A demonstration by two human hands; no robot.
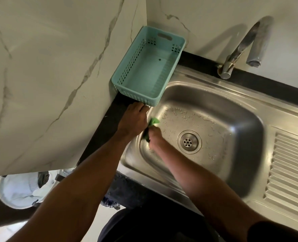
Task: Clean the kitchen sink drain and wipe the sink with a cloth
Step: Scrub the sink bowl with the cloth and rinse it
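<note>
The wiping step is in hand: a green cloth (153,121) is gripped by the right hand (154,137) against the sink (232,109) wall while the left hand (133,119) rests flat-fingered on the rim, and a sweep toward the drain (189,141) is judged next

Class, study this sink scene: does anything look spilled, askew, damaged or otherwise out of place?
Mostly ordinary. The teal basket sits with one corner overhanging the sink basin, and water droplets lie scattered on the basin floor near the drain. No damage is visible.

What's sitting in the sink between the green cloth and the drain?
Nothing solid. In the head view, only bare wet steel with scattered water droplets lies between the green cloth, gripped by the right hand, and the drain.
</note>
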